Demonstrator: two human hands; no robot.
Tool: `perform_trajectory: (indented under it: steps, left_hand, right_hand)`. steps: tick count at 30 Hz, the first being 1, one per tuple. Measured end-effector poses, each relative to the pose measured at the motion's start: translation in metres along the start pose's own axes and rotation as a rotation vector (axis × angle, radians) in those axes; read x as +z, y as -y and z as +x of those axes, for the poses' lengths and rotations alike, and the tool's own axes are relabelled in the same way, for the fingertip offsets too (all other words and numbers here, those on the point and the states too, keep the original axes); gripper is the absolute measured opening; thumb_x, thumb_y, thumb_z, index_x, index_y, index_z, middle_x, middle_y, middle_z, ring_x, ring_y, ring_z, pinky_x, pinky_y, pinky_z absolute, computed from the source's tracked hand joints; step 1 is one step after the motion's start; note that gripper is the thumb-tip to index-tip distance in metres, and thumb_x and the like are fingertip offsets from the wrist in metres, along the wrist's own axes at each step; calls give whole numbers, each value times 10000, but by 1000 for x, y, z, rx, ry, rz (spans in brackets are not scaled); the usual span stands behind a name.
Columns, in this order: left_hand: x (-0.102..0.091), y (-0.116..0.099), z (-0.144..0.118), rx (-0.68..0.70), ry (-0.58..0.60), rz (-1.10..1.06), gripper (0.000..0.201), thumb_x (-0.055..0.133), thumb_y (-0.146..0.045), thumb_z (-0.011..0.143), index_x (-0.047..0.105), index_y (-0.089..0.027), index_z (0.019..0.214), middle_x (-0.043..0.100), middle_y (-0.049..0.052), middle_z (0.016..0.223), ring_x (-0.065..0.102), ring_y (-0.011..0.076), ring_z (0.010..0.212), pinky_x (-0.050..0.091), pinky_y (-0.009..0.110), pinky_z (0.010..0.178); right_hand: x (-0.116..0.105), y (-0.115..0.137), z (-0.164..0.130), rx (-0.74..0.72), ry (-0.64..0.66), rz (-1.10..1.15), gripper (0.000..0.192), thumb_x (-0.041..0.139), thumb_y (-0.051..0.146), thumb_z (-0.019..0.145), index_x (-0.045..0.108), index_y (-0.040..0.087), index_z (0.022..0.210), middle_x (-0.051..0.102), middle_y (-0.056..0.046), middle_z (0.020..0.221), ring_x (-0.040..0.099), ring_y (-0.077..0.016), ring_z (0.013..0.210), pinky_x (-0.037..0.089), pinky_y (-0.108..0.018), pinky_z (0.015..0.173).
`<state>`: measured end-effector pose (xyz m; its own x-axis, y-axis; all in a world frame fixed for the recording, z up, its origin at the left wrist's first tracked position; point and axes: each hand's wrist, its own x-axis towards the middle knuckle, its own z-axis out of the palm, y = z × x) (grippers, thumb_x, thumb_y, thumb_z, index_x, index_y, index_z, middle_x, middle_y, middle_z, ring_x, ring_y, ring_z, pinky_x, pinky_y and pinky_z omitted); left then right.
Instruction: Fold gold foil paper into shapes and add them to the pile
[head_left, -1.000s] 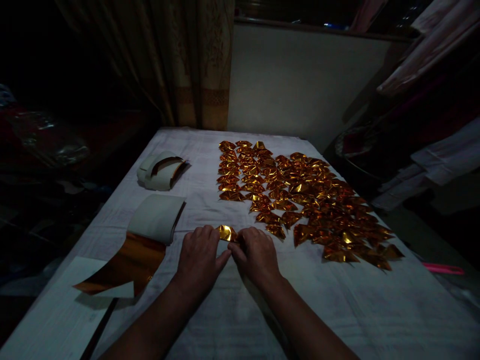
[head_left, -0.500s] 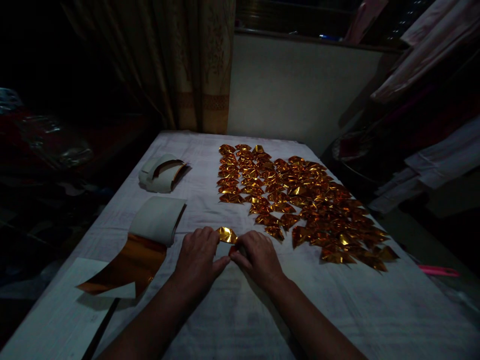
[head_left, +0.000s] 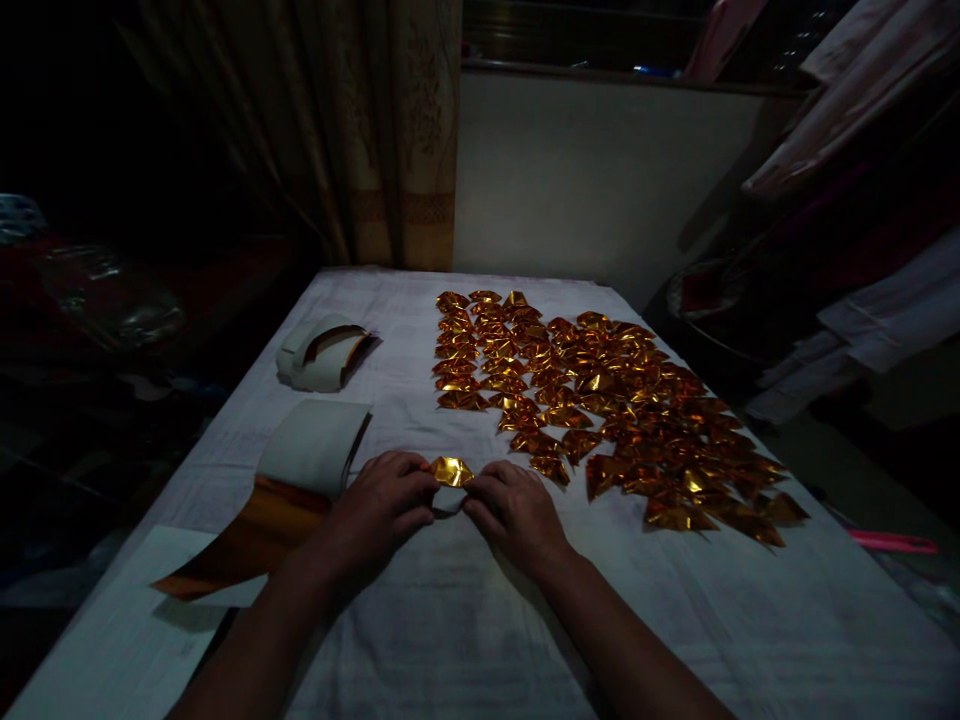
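Left hand [head_left: 382, 510] and right hand [head_left: 514, 510] pinch a small gold foil piece [head_left: 452, 471] between closed fingertips, low over the white-clothed counter [head_left: 480, 620], near rows of folded gold foil pieces [head_left: 600, 400].

Dim, underexposed view; dark vignetted edges, glints on the gold foil pieces [head_left: 600, 400].
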<state>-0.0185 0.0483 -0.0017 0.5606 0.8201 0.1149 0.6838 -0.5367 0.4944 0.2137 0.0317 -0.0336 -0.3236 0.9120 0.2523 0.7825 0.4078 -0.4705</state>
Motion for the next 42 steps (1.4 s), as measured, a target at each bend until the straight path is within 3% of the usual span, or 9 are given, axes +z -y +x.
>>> perform_trajectory:
  steps: [5, 9, 12, 18, 25, 30, 34, 42]
  left_hand:
    - [10, 1, 4, 2, -89, 76, 172, 646, -163, 868, 664, -248, 1017, 652, 43, 1156, 585, 221, 1105, 463, 376, 949]
    - [17, 4, 3, 16, -153, 153, 220, 607, -108, 853, 670, -244, 1014, 668, 58, 1144, 606, 231, 1082, 480, 387, 923]
    - [19, 5, 2, 16, -183, 165, 214, 595, -118, 861, 673, -245, 1014, 674, 61, 1144, 615, 231, 1075, 489, 390, 916]
    - [19, 0, 4, 27, -198, 134, 256, 590, -77, 845, 668, -239, 1027, 668, 60, 1178, 608, 227, 1101, 492, 391, 935]
    - [19, -4, 4, 63, -176, 109, 179, 573, -129, 896, 663, -230, 1015, 706, 55, 1044, 636, 211, 987, 512, 367, 870]
    - [17, -5, 2, 52, -155, 114, 116, 553, -166, 929, 634, -225, 989, 710, 45, 978, 633, 207, 932, 501, 350, 827]
    - [16, -2, 1, 20, -159, 104, 99, 534, -175, 936, 624, -216, 929, 689, 37, 918, 617, 204, 892, 491, 342, 803]
    - [21, 0, 4, -67, -255, 71, 130, 533, -274, 968, 644, -208, 963, 706, 47, 911, 634, 220, 882, 485, 364, 809]
  right_hand:
    - [5, -5, 2, 31, -61, 68, 297, 722, 256, 845, 633, 218, 1126, 712, -55, 1028, 639, -225, 949, 435, -341, 815]
    - [6, -7, -2, 56, -99, 83, 204, 693, 246, 844, 621, 217, 1033, 723, -44, 959, 647, -213, 869, 447, -325, 777]
    - [6, -6, -5, -15, -113, 41, 168, 642, 212, 877, 623, 220, 1044, 728, -50, 978, 645, -212, 864, 445, -327, 776]
    - [8, -5, -2, -128, -159, -37, 154, 592, 216, 935, 654, 215, 1076, 712, -85, 1120, 644, -224, 950, 464, -346, 816]
    - [7, -5, 0, -186, -197, -71, 165, 602, 225, 960, 716, 247, 1077, 721, -65, 996, 633, -191, 838, 459, -300, 717]
    - [6, -6, -3, -222, -211, -47, 188, 556, 223, 985, 712, 232, 1089, 741, -72, 1024, 638, -197, 850, 471, -309, 742]
    - [5, -6, -3, -203, -182, -7, 183, 550, 235, 985, 715, 226, 1063, 741, -69, 991, 632, -203, 846, 473, -307, 738]
    - [6, -1, 2, -3, -97, 20, 117, 574, 201, 933, 688, 230, 942, 714, -47, 885, 620, -210, 827, 452, -311, 754]
